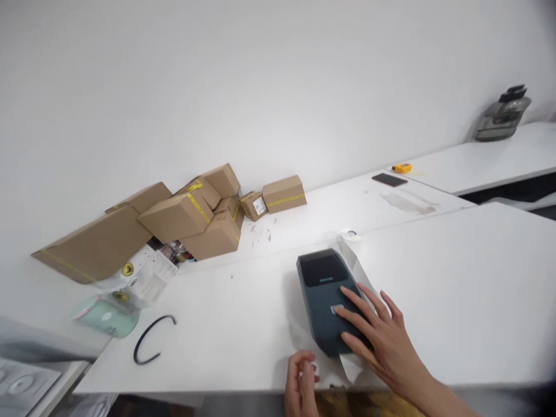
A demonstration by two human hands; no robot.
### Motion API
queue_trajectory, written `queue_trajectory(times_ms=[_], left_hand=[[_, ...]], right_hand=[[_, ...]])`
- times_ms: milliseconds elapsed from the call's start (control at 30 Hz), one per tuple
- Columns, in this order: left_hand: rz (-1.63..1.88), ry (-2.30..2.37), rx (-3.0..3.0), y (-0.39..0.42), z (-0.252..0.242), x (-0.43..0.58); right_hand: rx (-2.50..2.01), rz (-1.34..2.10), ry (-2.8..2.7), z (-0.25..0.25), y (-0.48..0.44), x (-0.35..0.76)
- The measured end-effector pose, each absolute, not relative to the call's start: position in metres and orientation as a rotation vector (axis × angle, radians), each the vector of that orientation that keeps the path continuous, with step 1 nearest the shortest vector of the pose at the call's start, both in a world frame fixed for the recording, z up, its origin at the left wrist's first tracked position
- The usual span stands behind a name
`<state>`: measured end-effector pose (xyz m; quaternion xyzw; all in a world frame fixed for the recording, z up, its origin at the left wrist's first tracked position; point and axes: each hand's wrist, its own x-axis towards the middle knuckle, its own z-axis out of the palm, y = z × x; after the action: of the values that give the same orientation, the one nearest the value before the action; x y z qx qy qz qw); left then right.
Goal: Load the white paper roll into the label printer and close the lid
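Note:
A dark label printer [324,313] with a black window and a pale button [337,310] stands on the white table. My right hand [376,330] lies over its right side, fingers spread, with one fingertip at the button. White label paper [351,366] sticks out at the printer's near end, under my right hand. More paper runs behind it toward a small white roll [350,234]. My left hand [300,382] is curled at the table's front edge, just left of the paper; whether anything lies in its fingers is hidden.
Cardboard boxes [174,217] are piled against the wall at left. Nearby lie plastic packaging [150,275], a mint pouch [106,316] and a black curved band [145,341]. A phone [390,179] and a yellow tape measure [402,168] rest at the back right.

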<state>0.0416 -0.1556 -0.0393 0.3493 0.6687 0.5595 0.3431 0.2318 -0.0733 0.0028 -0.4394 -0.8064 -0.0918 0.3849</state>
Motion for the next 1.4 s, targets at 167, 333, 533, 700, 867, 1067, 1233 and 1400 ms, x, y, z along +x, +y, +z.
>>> queue_trajectory(times_ms=[167,333,533,700,867,1067,1233,1400], left_hand=[[1.588,1.592,0.873,-0.126,-0.028,0.053],[1.570,1.508,0.926,-0.117,-0.011,0.065],[1.600,1.489,0.909,-0.092,0.021,0.056],[1.500,1.592,1.130,-0.053,0.027,0.042],[1.350,1.793,1.422,-0.024,0.026,0.043],[1.216,1.945,1.496,0.000,0.017,0.049],[1.208,1.936,1.531,0.003,0.016,0.048],[1.190,1.943,1.554,0.003,0.021,0.049]], right_hand=[[-1.154,0.143,-1.939,-0.006,-0.079,0.242],[-1.251,0.563,-1.603,-0.019,-0.072,0.253],[-1.018,0.589,-1.636,0.029,-0.035,0.241],[-0.951,0.548,-1.612,0.081,0.013,0.223],[-0.964,0.593,-1.572,0.124,0.072,0.209],[-1.009,0.344,-1.375,0.129,0.077,0.214],[-0.990,0.133,-2.187,0.081,0.049,0.223],[-1.017,0.101,-2.787,0.038,0.058,0.200]])
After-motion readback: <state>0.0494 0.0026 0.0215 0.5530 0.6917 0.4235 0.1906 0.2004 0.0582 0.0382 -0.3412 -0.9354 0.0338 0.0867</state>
